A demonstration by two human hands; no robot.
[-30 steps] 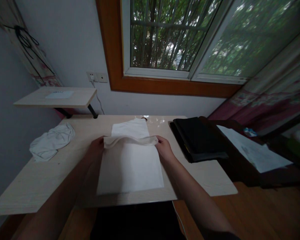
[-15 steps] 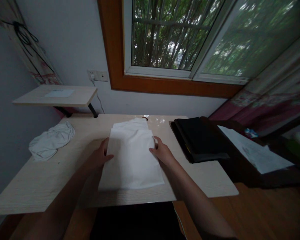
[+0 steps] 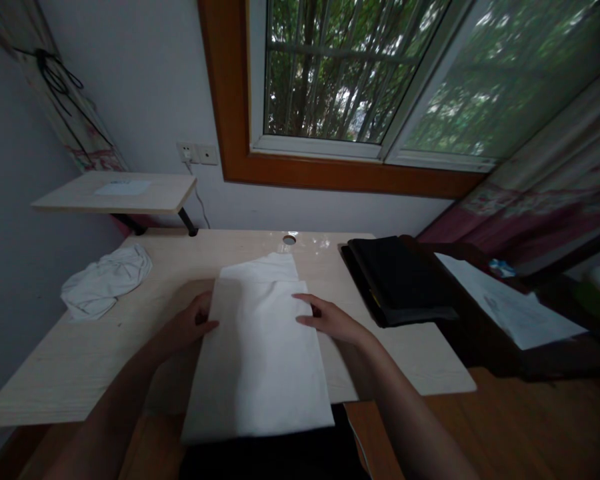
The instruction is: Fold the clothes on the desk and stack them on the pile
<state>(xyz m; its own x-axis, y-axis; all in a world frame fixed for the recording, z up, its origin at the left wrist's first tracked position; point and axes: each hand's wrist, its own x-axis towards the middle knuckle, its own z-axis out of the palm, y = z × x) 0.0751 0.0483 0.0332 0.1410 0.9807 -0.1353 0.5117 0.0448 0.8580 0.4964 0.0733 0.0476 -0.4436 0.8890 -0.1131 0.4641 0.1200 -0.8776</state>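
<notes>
A folded white cloth [image 3: 260,353] lies in front of me, its near end reaching past the table's front edge. A narrower white flap shows at its far end. My left hand [image 3: 195,320] grips its left side, thumb at the edge and the other fingers partly hidden. On the opposite side, my right hand [image 3: 330,319] holds the right edge, with forefinger and thumb lying over the cloth. What the lower fingers do beneath is hidden.
A crumpled white cloth [image 3: 105,281] lies on the table [image 3: 145,373] at left, below a raised shelf [image 3: 110,200]. To the right are a black folder-like case [image 3: 400,280] and paper sheets [image 3: 510,300]. A round cable hole [image 3: 289,240] is near the back edge.
The folded cloth has slid toward me with both hands, so its near end now passes the table's front edge. The cable hole behind it has come fully into sight.
</notes>
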